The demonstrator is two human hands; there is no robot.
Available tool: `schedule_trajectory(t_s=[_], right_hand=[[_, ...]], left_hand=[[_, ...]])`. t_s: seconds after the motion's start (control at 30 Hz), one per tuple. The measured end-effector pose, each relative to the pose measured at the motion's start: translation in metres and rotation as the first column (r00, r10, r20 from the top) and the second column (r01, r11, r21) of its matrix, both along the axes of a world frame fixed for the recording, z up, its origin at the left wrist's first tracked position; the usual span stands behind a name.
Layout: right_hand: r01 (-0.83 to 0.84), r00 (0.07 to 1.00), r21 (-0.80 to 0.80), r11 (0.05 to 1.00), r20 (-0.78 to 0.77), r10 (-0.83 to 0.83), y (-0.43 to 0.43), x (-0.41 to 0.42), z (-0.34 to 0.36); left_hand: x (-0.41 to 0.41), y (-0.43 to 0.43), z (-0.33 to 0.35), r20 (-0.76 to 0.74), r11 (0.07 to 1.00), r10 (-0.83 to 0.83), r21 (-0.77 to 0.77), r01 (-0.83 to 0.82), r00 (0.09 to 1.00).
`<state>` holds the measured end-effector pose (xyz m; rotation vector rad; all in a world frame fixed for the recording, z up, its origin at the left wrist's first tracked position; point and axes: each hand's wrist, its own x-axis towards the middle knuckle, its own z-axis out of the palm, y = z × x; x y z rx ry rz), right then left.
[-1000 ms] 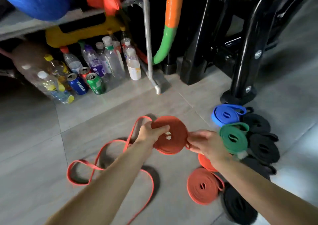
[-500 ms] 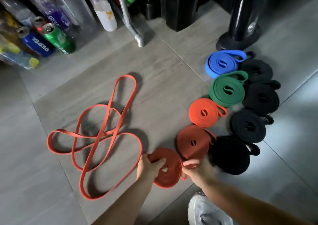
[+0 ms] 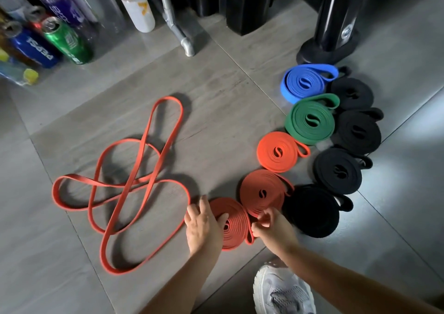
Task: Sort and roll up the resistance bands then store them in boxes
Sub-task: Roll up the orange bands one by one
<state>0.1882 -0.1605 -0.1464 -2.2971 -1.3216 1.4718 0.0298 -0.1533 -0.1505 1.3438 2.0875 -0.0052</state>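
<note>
A freshly rolled red band [image 3: 236, 227] lies flat on the grey floor near me. My left hand [image 3: 203, 224] rests on its left side with the fingers laid over the coil. My right hand [image 3: 271, 224] pinches the band's loose end loop at its right edge. Two more red rolls [image 3: 263, 194] [image 3: 278, 151] lie in a line behind it, followed by a green roll [image 3: 310, 120] and a blue roll [image 3: 304, 83]. Several black rolls [image 3: 338, 170] form a second row to the right. One loose red band [image 3: 125, 181] sprawls in loops on the left.
Bottles and drink cans [image 3: 66, 40] stand along the back left. A grey metal leg [image 3: 177, 28] and a black machine base [image 3: 329, 49] stand at the back. My white shoe [image 3: 282, 289] is at the bottom edge. No box is in view.
The rolled red band, held up in both hands a second ago, now lies on the floor at the near end of the red row. The camera has tilted down.
</note>
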Motion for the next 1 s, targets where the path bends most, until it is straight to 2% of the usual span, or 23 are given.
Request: schedule_trajectory(t_s=[0.1, 0.2, 0.3, 0.43, 0.5, 0.57, 0.7, 0.83, 0.9, 1.0], right_hand=[[-0.216, 0.976, 0.081, 0.973, 0.022, 0.215, 0.003, 0.012, 0.006], [-0.462, 0.887, 0.066, 0.884, 0.048, 0.460, 0.007, 0.011, 0.006], [-0.386, 0.922, 0.093, 0.918, 0.025, 0.386, 0.005, 0.003, 0.004], [-0.227, 0.974, 0.067, 0.972, 0.002, 0.228, 0.001, 0.005, 0.000], [-0.276, 0.960, 0.051, 0.960, 0.062, 0.273, 0.001, 0.007, -0.002], [-0.375, 0.918, 0.037, 0.926, 0.150, 0.366, 0.000, 0.005, -0.002], [-0.548, 0.803, -0.021, 0.836, 0.268, 0.533, 0.000, -0.003, -0.002], [-0.596, 0.746, -0.049, 0.802, 0.335, 0.575, 0.001, -0.009, -0.002], [-0.571, 0.766, -0.047, 0.820, 0.330, 0.552, 0.001, -0.011, -0.003], [-0.458, 0.848, -0.061, 0.887, 0.268, 0.457, 0.000, -0.010, -0.004]], left_hand=[[0.000, -0.010, -0.001, 0.007, 0.990, -0.141, 0.024, 0.141, 0.990], [0.000, -0.024, -0.006, -0.077, 0.940, -0.340, -0.031, 0.339, 0.937], [0.000, -0.028, -0.008, -0.150, 0.916, -0.400, -0.044, 0.398, 0.904], [0.004, -0.025, -0.006, -0.121, 0.924, -0.382, -0.031, 0.381, 0.916], [0.006, -0.021, -0.001, -0.163, 0.896, -0.442, -0.042, 0.442, 0.882], [0.007, -0.018, 0.000, -0.192, 0.876, -0.469, 0.026, 0.482, 0.862], [0.005, -0.025, -0.014, -0.133, 0.770, -0.638, -0.090, 0.632, 0.758], [0.004, -0.030, -0.015, -0.131, 0.769, -0.639, -0.103, 0.631, 0.757], [0.002, -0.030, -0.016, -0.151, 0.770, -0.637, -0.088, 0.632, 0.756], [0.002, -0.030, -0.018, -0.163, 0.762, -0.647, -0.095, 0.641, 0.745]])
